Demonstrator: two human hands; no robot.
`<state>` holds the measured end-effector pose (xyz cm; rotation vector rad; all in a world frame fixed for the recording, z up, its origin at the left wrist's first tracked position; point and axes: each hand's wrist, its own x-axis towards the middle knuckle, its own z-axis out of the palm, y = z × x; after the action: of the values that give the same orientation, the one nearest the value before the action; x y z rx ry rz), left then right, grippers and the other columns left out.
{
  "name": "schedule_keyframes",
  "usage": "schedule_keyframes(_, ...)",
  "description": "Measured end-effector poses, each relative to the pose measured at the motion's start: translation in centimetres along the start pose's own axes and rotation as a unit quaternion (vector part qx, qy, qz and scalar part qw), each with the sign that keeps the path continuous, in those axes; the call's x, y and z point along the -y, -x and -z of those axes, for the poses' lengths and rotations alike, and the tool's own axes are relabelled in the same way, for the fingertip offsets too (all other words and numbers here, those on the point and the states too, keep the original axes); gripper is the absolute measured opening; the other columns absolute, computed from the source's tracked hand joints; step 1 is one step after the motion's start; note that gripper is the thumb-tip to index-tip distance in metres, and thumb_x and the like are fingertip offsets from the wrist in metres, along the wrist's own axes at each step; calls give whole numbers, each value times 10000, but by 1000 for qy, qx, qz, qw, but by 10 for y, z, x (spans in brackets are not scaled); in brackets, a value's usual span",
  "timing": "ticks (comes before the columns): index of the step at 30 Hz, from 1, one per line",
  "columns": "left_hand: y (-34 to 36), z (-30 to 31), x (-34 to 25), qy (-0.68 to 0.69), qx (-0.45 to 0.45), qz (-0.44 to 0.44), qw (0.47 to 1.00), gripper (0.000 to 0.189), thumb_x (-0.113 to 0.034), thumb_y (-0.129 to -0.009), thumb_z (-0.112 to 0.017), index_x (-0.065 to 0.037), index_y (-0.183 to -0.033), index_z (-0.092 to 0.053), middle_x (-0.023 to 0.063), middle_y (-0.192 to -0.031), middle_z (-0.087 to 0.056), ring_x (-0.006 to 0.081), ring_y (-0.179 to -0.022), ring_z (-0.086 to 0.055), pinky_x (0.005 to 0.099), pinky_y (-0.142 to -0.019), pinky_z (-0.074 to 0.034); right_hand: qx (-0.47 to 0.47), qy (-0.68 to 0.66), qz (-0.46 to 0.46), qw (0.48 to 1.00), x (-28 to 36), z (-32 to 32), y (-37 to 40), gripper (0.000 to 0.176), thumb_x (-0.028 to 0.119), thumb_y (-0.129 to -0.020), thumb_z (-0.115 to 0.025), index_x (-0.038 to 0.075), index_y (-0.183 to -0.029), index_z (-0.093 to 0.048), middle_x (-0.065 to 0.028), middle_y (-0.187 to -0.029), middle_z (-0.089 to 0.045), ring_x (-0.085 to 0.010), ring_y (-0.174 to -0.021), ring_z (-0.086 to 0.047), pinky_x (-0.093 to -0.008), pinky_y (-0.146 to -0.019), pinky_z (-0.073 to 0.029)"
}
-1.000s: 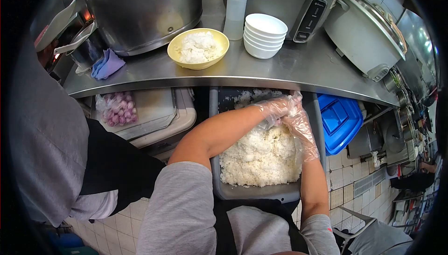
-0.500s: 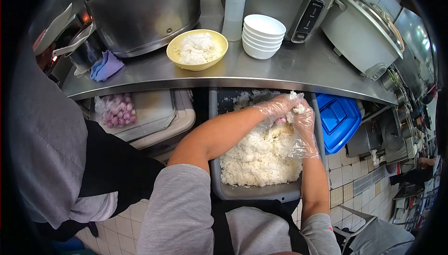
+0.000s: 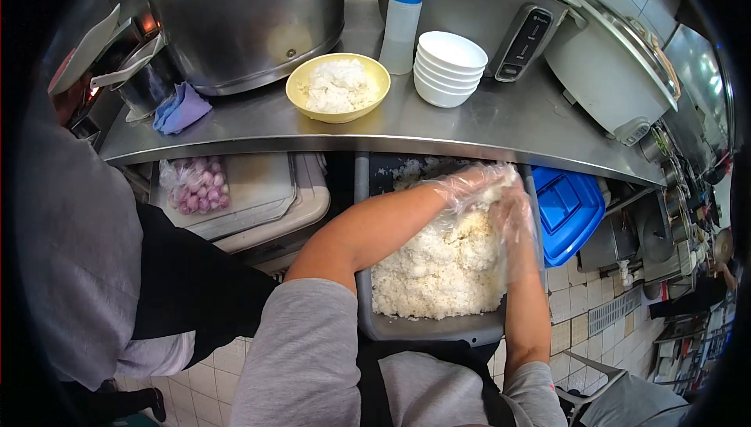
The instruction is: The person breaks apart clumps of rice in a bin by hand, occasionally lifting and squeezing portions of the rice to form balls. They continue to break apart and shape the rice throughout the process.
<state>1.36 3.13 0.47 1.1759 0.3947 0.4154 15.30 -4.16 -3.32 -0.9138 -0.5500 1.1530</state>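
White cooked rice (image 3: 434, 270) fills a deep grey tub (image 3: 438, 329) in front of me. Both my hands wear clear plastic gloves and meet over the tub's far right part. My left hand (image 3: 471, 181) curls against a clump of rice, its fingers partly hidden. Pressed to the same clump from the right is my right hand (image 3: 514, 212), smeared by motion. On the steel counter beyond, a yellow bowl (image 3: 338, 118) holds a mound of rice.
Stacked white bowls (image 3: 450, 75) and a blue-capped squeeze bottle (image 3: 401, 32) stand behind the tub. A large metal pot (image 3: 242, 28) and rice cookers (image 3: 602, 67) line the counter. A blue lid (image 3: 567, 216) lies right; bagged shallots (image 3: 199, 186) left. Another person (image 3: 86, 255) stands close on my left.
My hands have stayed together over the tub while the right one shifts and blurs around the rice clump. The whole view has tilted slightly, so the counter items sit a little lower.
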Motion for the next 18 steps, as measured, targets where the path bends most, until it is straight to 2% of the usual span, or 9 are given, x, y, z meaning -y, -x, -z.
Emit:
schedule_keyframes(1, -1, 0, -3, -26, -23, 34, 999, 576, -543, -861, -539, -60, -1172, -582, 125, -1075, -566, 197, -915, -529, 359, -743, -454, 11, 37, 20, 999, -2, -24, 8, 609, 123, -752, -552, 72, -1341, -403, -103, -1140, -579, -249, -994, -572, -365, -848, -466)
schedule_keyframes(2, -3, 2, -6, -52, -46, 68, 995, 556, -513, -876, -533, -68, -1207, -562, 143, -1150, -551, 222, -1000, -520, 369, -819, -440, 27, 196, 20, 980, 4, -38, 19, 625, 134, -750, -566, 64, -1346, -390, -125, -1143, -582, -259, -1000, -571, -366, -861, -459)
schedule_keyframes(4, -7, 4, -9, -74, -64, 101, 990, 553, -482, -895, -521, -61, -1254, -529, 172, -1245, -522, 256, -1107, -500, 378, -914, -413, 66, 457, 56, 885, 6, -40, 29, 640, 199, -765, -621, 30, -1334, -383, -199, -1134, -590, -301, -1014, -578, -358, -880, -444)
schedule_keyframes(7, -16, 13, 4, -57, -53, 93, 993, 597, -479, -906, -503, -21, -1288, -489, 205, -1304, -480, 283, -1176, -464, 374, -971, -373, 78, 580, 105, 804, -4, -33, 24, 495, 172, -777, -574, 16, -1234, -467, -214, -1110, -596, -308, -997, -581, -354, -851, -438)
schedule_keyframes(9, -24, 14, 20, -128, -86, 30, 988, 498, -480, -901, -519, 1, -996, -607, 125, -899, -611, 206, -791, -567, 352, -697, -466, 69, 589, 161, 789, -2, -31, 22, 444, 223, -807, -595, 5, -1183, -500, -224, -990, -631, -324, -903, -616, -382, -792, -463)
schedule_keyframes(12, -2, -4, -3, -185, -73, 18, 980, 483, -476, -911, -499, -10, -903, -622, 89, -744, -601, 175, -607, -552, 315, -536, -457, 46, 611, 193, 766, 3, -31, 22, 405, 206, -812, -601, 13, -1159, -520, -198, -876, -654, -301, -798, -639, -374, -723, -483)
schedule_keyframes(14, -7, -4, 4, -172, -75, 39, 981, 483, -481, -913, -490, -15, -888, -618, 82, -728, -597, 166, -581, -545, 300, -500, -444, 12, 613, 187, 767, -8, -18, 13, 369, 183, -813, -597, 20, -1137, -532, -176, -800, -657, -269, -718, -649, -361, -658, -498)
schedule_keyframes(17, -18, 6, 12, -195, -64, 47, 978, 414, -418, -915, -496, -26, -937, -630, 85, -760, -606, 171, -599, -568, 334, -488, -454, -18, 506, 108, 856, -5, -27, 17, 332, 148, -794, -596, 36, -1102, -539, -169, -761, -645, -214, -649, -647, -332, -587, -501)
schedule_keyframes(18, -15, 5, 10, -197, -53, 33, 978, 411, -419, -914, -498, -32, -948, -630, 81, -764, -607, 171, -604, -568, 334, -490, -458, -11, 550, 190, 813, -10, -15, 10, 294, 123, -792, -586, 28, -1066, -540, -166, -729, -633, -194, -620, -641, -326, -558, -501)
